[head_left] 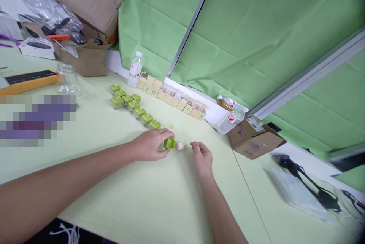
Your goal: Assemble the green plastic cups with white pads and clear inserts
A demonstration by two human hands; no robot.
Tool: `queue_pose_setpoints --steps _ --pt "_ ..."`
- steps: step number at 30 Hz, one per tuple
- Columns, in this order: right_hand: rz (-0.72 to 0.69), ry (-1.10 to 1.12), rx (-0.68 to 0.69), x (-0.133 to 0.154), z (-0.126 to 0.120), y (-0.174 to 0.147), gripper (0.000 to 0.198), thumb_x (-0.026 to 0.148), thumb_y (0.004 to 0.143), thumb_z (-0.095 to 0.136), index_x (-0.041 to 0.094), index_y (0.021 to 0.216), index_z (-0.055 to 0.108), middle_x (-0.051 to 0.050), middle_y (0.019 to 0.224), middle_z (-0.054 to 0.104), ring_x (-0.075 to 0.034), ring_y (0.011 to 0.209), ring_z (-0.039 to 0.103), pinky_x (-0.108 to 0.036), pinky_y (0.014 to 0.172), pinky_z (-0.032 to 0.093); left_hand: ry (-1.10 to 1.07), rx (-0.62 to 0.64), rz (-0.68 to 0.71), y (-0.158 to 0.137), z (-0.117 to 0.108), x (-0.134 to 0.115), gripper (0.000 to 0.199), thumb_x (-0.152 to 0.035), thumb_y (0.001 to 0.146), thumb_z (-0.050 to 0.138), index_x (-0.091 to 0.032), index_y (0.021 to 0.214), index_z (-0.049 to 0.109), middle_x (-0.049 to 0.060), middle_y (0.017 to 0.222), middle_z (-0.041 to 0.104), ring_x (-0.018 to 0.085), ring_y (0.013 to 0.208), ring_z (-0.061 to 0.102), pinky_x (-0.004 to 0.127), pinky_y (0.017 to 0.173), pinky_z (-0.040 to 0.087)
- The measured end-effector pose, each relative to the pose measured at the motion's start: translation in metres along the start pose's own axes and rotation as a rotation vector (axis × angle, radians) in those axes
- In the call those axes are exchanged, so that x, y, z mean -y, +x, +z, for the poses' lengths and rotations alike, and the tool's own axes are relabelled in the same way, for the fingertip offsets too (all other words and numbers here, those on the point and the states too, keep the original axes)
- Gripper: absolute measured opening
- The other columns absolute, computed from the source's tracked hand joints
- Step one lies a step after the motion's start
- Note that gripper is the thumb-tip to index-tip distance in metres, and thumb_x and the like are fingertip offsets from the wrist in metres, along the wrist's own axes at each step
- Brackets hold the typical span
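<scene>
My left hand point(151, 145) grips a small green lid point(169, 143) between thumb and fingers, its hollow side turned toward the right. Just right of the lid a little white piece with a yellow loop point(180, 145) sits on the table. My right hand point(202, 156) is beside that piece, apart from it, thumb and fingertips pinched together; whatever they may hold is too small to name. Behind my left hand, a clear small container point(170, 126) is partly visible. Several small clear containers with green lids point(139, 112) stand in a slanting row to the back left.
Several small beige boxes point(171, 96) line the back edge beside an upright water bottle point(135, 69). Bottles point(230, 121) and a cardboard box point(253, 137) stand right. A glass jar point(67, 79) and an open carton point(88, 59) are left; black cables point(310, 183) lie far right.
</scene>
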State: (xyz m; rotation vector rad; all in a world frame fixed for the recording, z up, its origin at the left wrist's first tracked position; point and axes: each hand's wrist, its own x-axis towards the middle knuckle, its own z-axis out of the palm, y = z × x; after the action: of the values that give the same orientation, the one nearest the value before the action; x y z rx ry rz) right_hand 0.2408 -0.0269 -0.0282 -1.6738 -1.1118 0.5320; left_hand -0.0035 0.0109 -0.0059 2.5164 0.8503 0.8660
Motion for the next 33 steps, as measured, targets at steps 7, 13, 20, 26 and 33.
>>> queue_pose_setpoints --steps 7,13,20,26,33 --pt "0.022 -0.032 0.021 0.0062 0.0006 -0.0030 0.025 0.040 0.078 0.058 0.019 0.083 0.071 -0.002 0.079 0.069 -0.019 0.074 0.058 -0.029 0.068 0.042 0.008 0.014 -0.001 0.0003 0.0003 0.0003 0.041 -0.026 0.082 0.060 -0.025 0.121 0.051 0.002 0.114 0.063 0.019 0.093 0.063 0.028 0.072 0.046" --pt "-0.002 -0.042 0.050 0.0049 0.0009 -0.0031 0.028 0.044 0.077 0.060 0.019 0.085 0.070 -0.004 0.084 0.071 -0.020 0.078 0.061 -0.030 0.073 0.044 0.021 0.030 -0.021 -0.0009 0.0021 0.0024 0.043 -0.028 0.082 0.059 -0.025 0.124 0.050 0.002 0.114 0.063 0.020 0.093 0.063 0.028 0.072 0.046" --pt "-0.033 -0.039 0.058 0.0020 0.0011 -0.0018 0.027 0.042 0.076 0.061 0.019 0.086 0.070 -0.005 0.086 0.072 -0.021 0.076 0.062 -0.030 0.069 0.045 0.024 0.091 -0.051 -0.0007 0.0020 0.0029 0.042 -0.029 0.082 0.058 -0.026 0.123 0.051 0.003 0.106 0.065 0.022 0.090 0.063 0.029 0.070 0.045" --pt "-0.017 -0.079 0.071 0.0071 -0.0002 -0.0048 0.026 0.040 0.076 0.060 0.020 0.088 0.070 -0.005 0.087 0.072 -0.020 0.074 0.061 -0.030 0.068 0.045 0.029 0.112 -0.070 -0.0012 0.0028 0.0046 0.041 -0.030 0.081 0.058 -0.026 0.121 0.052 0.003 0.105 0.066 0.023 0.091 0.063 0.030 0.070 0.044" --pt "-0.009 -0.072 0.081 0.0092 0.0005 -0.0067 0.026 0.040 0.076 0.059 0.020 0.087 0.070 -0.005 0.089 0.072 -0.020 0.076 0.063 -0.031 0.070 0.046 0.047 0.128 -0.114 -0.0010 0.0032 0.0065 0.038 -0.033 0.082 0.058 -0.027 0.119 0.053 0.003 0.102 0.067 0.023 0.089 0.064 0.030 0.069 0.044"
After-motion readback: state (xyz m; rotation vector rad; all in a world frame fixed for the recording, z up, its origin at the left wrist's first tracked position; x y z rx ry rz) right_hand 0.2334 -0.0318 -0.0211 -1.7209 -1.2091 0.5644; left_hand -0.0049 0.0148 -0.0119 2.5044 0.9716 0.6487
